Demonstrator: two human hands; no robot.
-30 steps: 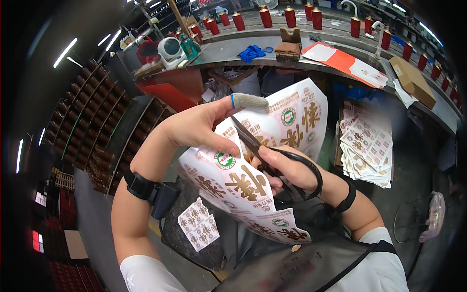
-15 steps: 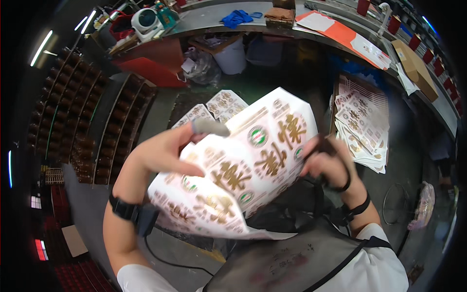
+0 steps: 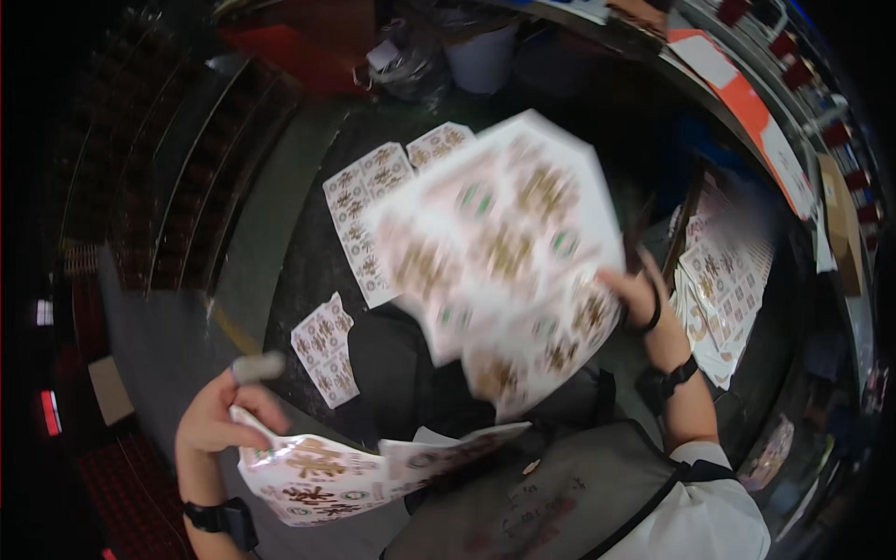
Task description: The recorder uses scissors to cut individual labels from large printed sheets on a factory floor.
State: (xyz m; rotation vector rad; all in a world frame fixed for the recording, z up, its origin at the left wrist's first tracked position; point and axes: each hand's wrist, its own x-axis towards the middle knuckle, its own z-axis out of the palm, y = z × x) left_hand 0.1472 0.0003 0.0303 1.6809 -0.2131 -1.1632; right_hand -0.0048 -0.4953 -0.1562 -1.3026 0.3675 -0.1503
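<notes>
My right hand (image 3: 644, 297) grips the lower right edge of a large printed sheet (image 3: 509, 247), white and pale pink with gold characters and green round emblems. The sheet is smeared by motion. A thin dark thing rises by the same hand, too blurred to name. Low on the left, my left hand (image 3: 227, 422), a grey cover on one finger, pinches a smaller piece of printed sheet (image 3: 322, 481) that sags toward my apron. Apart from both hands lie a cut piece (image 3: 327, 350), a longer printed piece (image 3: 366, 210) and another piece (image 3: 439, 142), partly covered by the large sheet.
A stack of printed sheets (image 3: 723, 289) lies on the right. Racks of brown pots (image 3: 205, 187) stand at left. Beyond are a pale bucket (image 3: 481, 61), a clear plastic bag (image 3: 411, 70) and a bench (image 3: 607, 23) with an orange and white sheet (image 3: 747, 107).
The left hand has moved down and left with a piece that is now apart from the large sheet. The right hand still holds the large sheet. The whole view has turned.
</notes>
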